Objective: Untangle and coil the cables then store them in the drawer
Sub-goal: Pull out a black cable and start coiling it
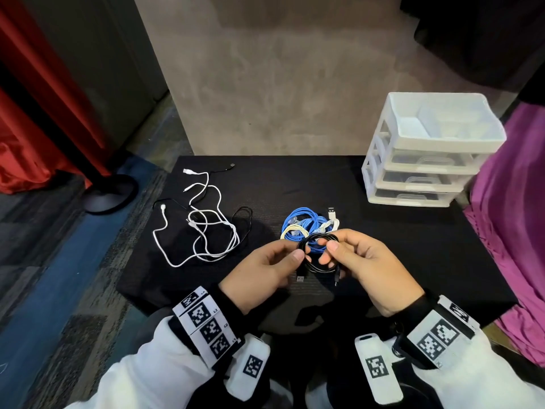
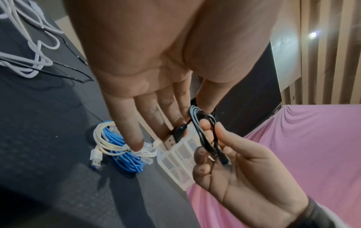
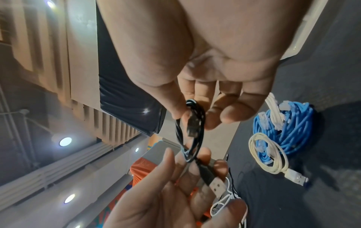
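Black-clothed table (image 1: 383,246) before grey wall, left hand (image 1: 262,276) and right hand (image 1: 365,270) both pinching black cable coil (image 1: 317,268).

On the worktop (image 1: 383,261), a loose cable tangle (image 1: 203,219) lies left, coiled cables (image 1: 306,228) at centre, a drawer unit (image 1: 424,152) at the far right — both hands hold a coil (image 1: 317,255) nearer, before the coiled cables.
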{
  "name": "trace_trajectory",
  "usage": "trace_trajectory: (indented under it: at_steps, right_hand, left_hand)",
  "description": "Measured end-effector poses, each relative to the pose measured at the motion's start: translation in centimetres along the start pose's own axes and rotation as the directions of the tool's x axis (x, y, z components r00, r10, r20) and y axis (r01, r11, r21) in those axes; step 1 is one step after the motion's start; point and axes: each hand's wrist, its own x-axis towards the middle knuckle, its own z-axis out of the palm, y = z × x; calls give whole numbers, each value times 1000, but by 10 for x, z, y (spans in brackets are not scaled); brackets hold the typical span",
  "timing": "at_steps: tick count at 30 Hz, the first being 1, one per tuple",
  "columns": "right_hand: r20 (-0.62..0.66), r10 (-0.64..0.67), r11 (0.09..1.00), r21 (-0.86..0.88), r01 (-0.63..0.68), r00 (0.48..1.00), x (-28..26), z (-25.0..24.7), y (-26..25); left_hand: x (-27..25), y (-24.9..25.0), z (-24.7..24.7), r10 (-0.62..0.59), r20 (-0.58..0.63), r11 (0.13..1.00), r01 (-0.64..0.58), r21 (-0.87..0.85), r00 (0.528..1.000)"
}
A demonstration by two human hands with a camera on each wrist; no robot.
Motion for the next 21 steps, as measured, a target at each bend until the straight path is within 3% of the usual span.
trace_trajectory:
  at_steps: [5, 7, 12, 18, 21]
  right_hand:
    - [23, 50, 992, -115, -47, 998, 8, -2, 18]
    - [26, 106, 980, -171, -100, 994, 11, -3, 32]
    - [-44, 205, 974, -87, -208, 978, 23, 3, 53]
    - [-199, 95, 989, -96, -116, 975, 64, 12, 43]
    - [-224, 105, 972, -183, -147, 969, 79, 12, 45]
  left_hand:
    - [8, -17, -2, 44, -129, 997, -35, 66, 991]
    - [12, -28, -4, -3, -165, 998, 14, 66, 986]
    - [29, -45, -8, -121, -239, 992, 110, -56, 964]
    - [89, -34, -18, 9, -452, 992, 48, 116, 892]
    - [111, -36, -29, 4, -490, 952, 147, 269, 872]
